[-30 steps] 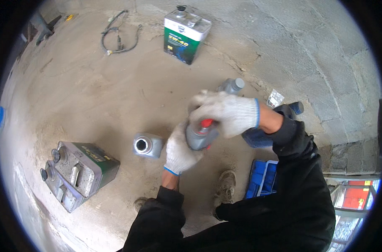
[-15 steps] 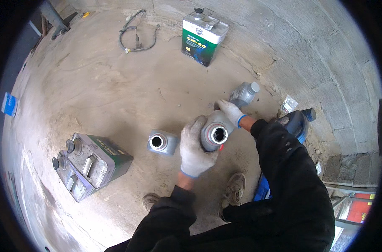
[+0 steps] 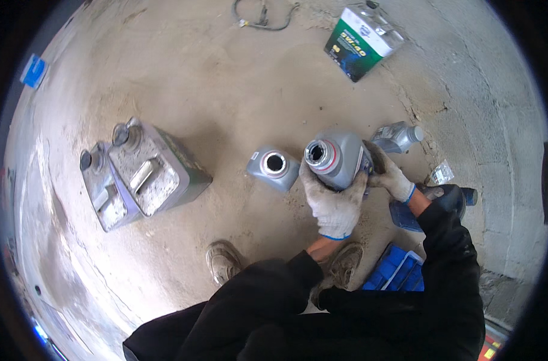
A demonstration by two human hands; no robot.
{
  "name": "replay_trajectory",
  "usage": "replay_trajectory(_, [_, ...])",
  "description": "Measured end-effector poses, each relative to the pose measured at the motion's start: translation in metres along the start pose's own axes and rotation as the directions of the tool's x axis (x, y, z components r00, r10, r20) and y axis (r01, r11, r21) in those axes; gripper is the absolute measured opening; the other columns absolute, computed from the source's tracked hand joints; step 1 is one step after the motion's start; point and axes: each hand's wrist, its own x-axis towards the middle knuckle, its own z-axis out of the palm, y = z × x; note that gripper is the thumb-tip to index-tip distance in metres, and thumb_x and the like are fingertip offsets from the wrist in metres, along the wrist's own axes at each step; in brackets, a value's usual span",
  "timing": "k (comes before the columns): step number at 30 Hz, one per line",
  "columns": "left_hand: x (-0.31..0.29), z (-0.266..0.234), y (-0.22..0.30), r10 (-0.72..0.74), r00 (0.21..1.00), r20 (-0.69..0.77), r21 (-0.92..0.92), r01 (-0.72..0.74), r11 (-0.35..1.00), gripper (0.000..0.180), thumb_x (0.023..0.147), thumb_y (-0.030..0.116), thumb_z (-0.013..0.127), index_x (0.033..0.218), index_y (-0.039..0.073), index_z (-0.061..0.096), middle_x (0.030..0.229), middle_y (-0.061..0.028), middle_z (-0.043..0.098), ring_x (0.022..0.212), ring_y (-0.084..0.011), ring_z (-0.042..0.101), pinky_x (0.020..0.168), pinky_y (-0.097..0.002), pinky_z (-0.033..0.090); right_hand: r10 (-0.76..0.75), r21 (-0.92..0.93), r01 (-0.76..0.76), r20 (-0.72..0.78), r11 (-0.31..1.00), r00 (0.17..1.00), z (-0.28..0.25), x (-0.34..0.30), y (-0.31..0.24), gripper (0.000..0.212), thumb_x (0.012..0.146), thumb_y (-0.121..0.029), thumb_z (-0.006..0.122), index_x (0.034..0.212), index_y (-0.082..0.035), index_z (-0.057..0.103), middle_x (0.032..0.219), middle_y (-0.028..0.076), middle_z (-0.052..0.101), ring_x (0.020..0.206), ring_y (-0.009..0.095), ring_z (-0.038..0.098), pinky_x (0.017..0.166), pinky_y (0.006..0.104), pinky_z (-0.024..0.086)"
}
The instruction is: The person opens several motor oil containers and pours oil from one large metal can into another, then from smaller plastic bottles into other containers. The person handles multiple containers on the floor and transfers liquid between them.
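left hand: grasping uncapped grey bottle | right hand: gripping its right end | two-handed, likely steadying the leftward tilt

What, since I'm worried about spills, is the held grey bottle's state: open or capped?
Open: the held grey bottle shows a dark, uncapped hole at its mouth.

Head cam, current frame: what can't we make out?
All in the head view:
- Right hand: some fingertips hidden behind the held grey bottle.
- Held grey bottle: contents lost in its dark mouth.
- Open grey bottle on the floor: same, inside too dark.
- Looped cable: cut off by the top edge.
- Dark blue jug: partly covered by the right forearm.
- Blue crate: lower side behind black clothing.
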Motion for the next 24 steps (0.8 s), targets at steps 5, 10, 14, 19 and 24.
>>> replay_trajectory(5, [0.0, 0.006, 0.009, -0.104, 0.994, -0.044, -0.149, 0.097, 0.984, 0.088, 0.075, 0.007, 0.089, 0.146, -0.003, 0.038, 0.134, -0.0169, 0.057, 0.124, -0.0265, 0.058, 0.108, -0.0401, 0.046, 0.306, 0.652, -0.286, 0.086, 0.702, 0.948, -0.003, -0.013, 0.019, 0.076, 0.093, -0.029, 0.071, 0.156, -0.006, 0.035, 0.148, 0.013, 0.053, 0.135, 0.029, 0.055, 0.114, 0.0464, 0.045])
replay_trajectory(10, [0.002, 0.005, 0.014, -0.164, 0.986, -0.019, -0.202, 0.157, 0.967, 0.083, 0.077, 0.006, 0.088, 0.143, -0.003, 0.04, 0.131, -0.0178, 0.058, 0.119, -0.0261, 0.061, 0.104, -0.0393, 0.049, 0.24, 0.643, -0.258, 0.118, 0.721, 0.964, -0.015, -0.001, 0.01, 0.066, 0.095, -0.039, 0.072, 0.147, -0.007, 0.048, 0.138, 0.015, 0.063, 0.125, 0.03, 0.063, 0.109, 0.0476, 0.05])
replay_trajectory(14, [0.004, 0.005, 0.019, -0.175, 0.984, -0.012, -0.275, 0.165, 0.947, 0.075, 0.08, 0.005, 0.086, 0.14, -0.004, 0.041, 0.127, -0.0178, 0.06, 0.114, -0.0244, 0.063, 0.1, -0.0375, 0.051, 0.256, 0.624, -0.143, -0.094, 0.768, 0.962, -0.015, 0.011, 0.001, 0.051, 0.1, -0.029, 0.065, 0.14, -0.003, 0.052, 0.127, 0.013, 0.067, 0.111, 0.025, 0.069, 0.099, 0.0411, 0.057])
replay_trajectory(19, [0.009, 0.008, 0.025, -0.2, 0.98, -0.003, -0.32, 0.188, 0.929, 0.069, 0.083, 0.006, 0.084, 0.137, -0.003, 0.042, 0.122, -0.0162, 0.062, 0.109, -0.0225, 0.064, 0.097, -0.0374, 0.052, 0.277, 0.608, -0.135, -0.145, 0.782, 0.95, -0.022, 0.018, -0.011, 0.043, 0.099, -0.029, 0.066, 0.132, -0.004, 0.057, 0.118, 0.01, 0.07, 0.103, 0.022, 0.071, 0.093, 0.0368, 0.059])
replay_trajectory(24, [0.011, 0.007, 0.028, -0.217, 0.976, -0.005, -0.31, 0.205, 0.928, 0.065, 0.085, 0.007, 0.084, 0.135, -0.003, 0.044, 0.12, -0.0157, 0.063, 0.107, -0.0216, 0.064, 0.096, -0.0369, 0.052, 0.281, 0.559, -0.142, -0.173, 0.817, 0.944, -0.032, 0.018, -0.018, 0.04, 0.098, -0.031, 0.069, 0.128, -0.007, 0.06, 0.114, 0.007, 0.071, 0.1, 0.018, 0.071, 0.089, 0.0357, 0.059])
